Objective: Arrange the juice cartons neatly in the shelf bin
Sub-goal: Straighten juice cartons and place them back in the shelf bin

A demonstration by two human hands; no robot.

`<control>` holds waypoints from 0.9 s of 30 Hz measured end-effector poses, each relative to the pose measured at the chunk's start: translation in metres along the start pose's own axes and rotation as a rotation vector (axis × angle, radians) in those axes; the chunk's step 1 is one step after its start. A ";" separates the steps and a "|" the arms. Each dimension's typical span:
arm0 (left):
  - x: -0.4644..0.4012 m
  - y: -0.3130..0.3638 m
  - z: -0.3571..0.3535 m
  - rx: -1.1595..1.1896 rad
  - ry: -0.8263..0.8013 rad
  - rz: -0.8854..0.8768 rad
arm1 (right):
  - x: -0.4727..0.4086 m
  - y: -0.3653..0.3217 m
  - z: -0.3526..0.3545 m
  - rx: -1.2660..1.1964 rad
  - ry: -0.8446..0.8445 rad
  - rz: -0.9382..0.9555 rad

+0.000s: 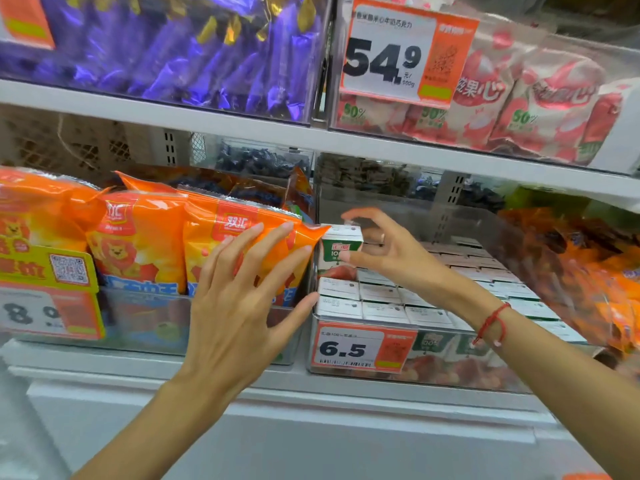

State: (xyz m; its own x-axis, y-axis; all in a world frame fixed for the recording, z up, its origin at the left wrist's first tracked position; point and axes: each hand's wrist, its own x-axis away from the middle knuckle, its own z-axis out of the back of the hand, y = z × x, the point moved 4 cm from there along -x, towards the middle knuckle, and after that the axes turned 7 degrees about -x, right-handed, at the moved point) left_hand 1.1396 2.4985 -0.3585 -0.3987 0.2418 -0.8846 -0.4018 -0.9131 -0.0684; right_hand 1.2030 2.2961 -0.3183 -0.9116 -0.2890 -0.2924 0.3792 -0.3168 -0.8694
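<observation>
Head view: my right hand (377, 244) pinches an upright juice carton (341, 251) above the bin's (346, 370) back-left gap; left hand (242, 292) open.

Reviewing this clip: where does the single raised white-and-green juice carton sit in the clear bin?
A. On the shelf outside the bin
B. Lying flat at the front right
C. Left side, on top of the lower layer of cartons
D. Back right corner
C: the raised white-and-green juice carton stands upright at the clear plastic bin's left side, on the flat layer of white-topped cartons, with the right hand around it.
</observation>
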 end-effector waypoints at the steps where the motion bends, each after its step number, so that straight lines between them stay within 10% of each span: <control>1: 0.000 0.000 0.000 -0.001 -0.006 0.004 | 0.000 0.001 0.000 0.004 -0.007 -0.006; 10: -0.002 0.005 0.002 -0.023 -0.030 0.014 | 0.010 0.026 -0.001 0.642 -0.079 0.002; 27: -0.002 0.011 0.005 0.058 -0.016 0.062 | -0.063 0.021 0.010 0.698 -0.292 -0.257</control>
State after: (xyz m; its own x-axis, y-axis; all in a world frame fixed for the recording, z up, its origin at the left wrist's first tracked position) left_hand 1.1317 2.4897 -0.3549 -0.4368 0.1912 -0.8790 -0.4229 -0.9061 0.0131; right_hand 1.2696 2.2986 -0.3145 -0.9423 -0.3242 0.0829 0.2628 -0.8703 -0.4167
